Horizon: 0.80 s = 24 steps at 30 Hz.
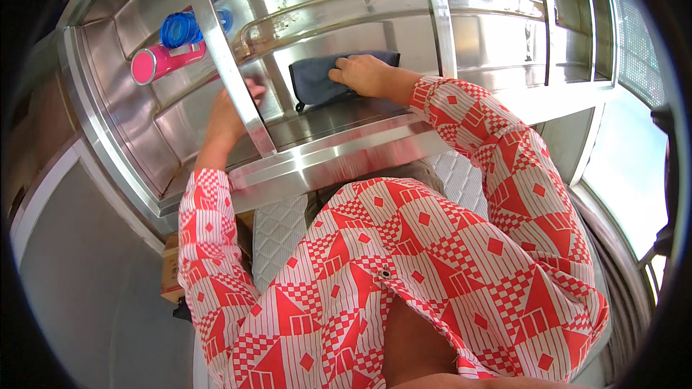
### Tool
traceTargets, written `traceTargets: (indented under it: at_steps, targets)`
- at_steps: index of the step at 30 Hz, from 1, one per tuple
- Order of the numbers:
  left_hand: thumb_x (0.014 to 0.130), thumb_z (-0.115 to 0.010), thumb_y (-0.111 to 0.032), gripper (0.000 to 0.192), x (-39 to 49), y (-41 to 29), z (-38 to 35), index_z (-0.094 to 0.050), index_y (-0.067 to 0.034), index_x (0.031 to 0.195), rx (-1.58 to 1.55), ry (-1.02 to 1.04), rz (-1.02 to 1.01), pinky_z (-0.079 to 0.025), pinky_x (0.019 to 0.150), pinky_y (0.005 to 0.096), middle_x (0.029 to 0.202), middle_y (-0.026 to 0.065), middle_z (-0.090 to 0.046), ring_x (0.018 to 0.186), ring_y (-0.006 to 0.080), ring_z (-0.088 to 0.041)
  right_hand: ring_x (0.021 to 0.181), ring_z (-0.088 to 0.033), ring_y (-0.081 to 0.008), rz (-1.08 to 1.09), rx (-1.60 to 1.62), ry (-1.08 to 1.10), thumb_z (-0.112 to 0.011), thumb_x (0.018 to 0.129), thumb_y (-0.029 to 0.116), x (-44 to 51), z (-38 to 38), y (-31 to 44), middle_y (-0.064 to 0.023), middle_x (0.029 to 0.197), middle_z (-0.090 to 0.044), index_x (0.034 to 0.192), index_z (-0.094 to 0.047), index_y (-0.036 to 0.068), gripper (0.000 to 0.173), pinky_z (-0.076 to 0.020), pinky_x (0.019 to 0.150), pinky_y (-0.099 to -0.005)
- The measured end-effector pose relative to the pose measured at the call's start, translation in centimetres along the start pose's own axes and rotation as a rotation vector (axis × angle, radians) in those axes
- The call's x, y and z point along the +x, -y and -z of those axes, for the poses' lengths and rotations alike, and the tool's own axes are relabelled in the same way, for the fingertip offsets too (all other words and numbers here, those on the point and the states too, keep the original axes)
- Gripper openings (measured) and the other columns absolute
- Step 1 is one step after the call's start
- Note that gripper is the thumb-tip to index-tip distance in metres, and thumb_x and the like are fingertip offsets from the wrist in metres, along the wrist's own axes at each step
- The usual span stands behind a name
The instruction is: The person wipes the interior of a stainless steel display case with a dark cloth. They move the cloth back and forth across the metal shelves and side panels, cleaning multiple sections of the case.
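Observation:
My right hand (361, 74) grips a dark grey-blue cloth (316, 78) with black edging. The cloth lies against the shiny metal inside a steel frame, and a small black loop hangs from its lower left corner. My left hand (230, 116) reaches in behind a slanting metal bar (227, 59), which covers part of it. Its fingertips are blurred on the bar's far side, and I see nothing held in them. Above and left of that hand lies a pink cylinder (167, 62) with a silver rim. A blue plastic object (180, 31) sits beside it, partly behind the bar.
Metal crossbars (439, 16) divide the steel frame, whose front rail (335, 151) runs before my body. Stains mark some inner panels. Below are a white quilted mattress (278, 237) and a cardboard box (172, 270). A bright window (630, 167) and curtain (621, 259) are on the right.

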<state>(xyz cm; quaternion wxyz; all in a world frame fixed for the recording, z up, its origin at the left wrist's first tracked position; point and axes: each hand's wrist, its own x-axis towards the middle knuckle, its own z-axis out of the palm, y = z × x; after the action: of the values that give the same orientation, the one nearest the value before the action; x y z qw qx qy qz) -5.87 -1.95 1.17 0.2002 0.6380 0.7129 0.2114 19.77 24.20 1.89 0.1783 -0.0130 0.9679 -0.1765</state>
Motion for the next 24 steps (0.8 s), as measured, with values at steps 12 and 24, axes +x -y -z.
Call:
traceTargets:
  at_steps: [12, 24]
  targets:
    - [0.084, -0.063, -0.013, 0.040, 6.6, -5.5, -4.0, -0.066, -0.015, 0.124, 0.090, 0.157, -0.565, -0.046, 0.099, 0.0365, 0.128, 0.0026, -0.063, 0.116, 0.0225, -0.058, 0.109, -0.064, -0.0393, -0.204, -0.001, -0.118, -0.071, 0.085, 0.009, -4.5, -0.2, 1.9, -0.0173, 0.118, -0.058, 0.119, -0.060, 0.015, 0.036, -0.0585, 0.085, -0.0476]
    - [0.089, -0.061, -0.012, 0.022, 5.2, 1.2, 0.8, -0.072, -0.012, 0.108, 0.230, -0.157, -0.059, -0.048, 0.088, 0.0435, 0.112, 0.0095, -0.067, 0.104, 0.0331, -0.063, 0.109, -0.062, -0.0312, -0.030, 0.022, -0.510, -0.063, 0.091, 0.017, 7.8, 2.7, 2.3, -0.0065, 0.114, -0.062, 0.124, -0.073, 0.029, 0.036, -0.0559, 0.094, -0.0422]
